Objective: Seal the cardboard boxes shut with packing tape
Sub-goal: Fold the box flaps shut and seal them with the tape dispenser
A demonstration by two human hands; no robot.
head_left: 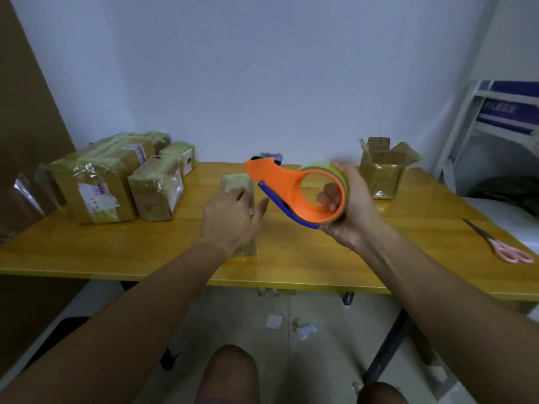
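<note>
Right hand (pixel 347 205) grips tape dispenser (pixel 294 191) (orange); left hand (pixel 233 220) on box (pixel 237 185).

A yellow wooden table (pixel 291 258) runs wall to wall. At its far left sits a cluster of taped boxes (pixel 116 182), touching one another. In the middle stands one small box (pixel 237 188), wrapped in tape. Far right, near the wall, an open box (pixel 382 173) with its flaps up. Pink-handled scissors (pixel 501 246) lie by the right edge, well apart from the boxes. Below, on the floor (pixel 320 360), paper scraps (pixel 291 325) are scattered under the table's front edge.
</note>
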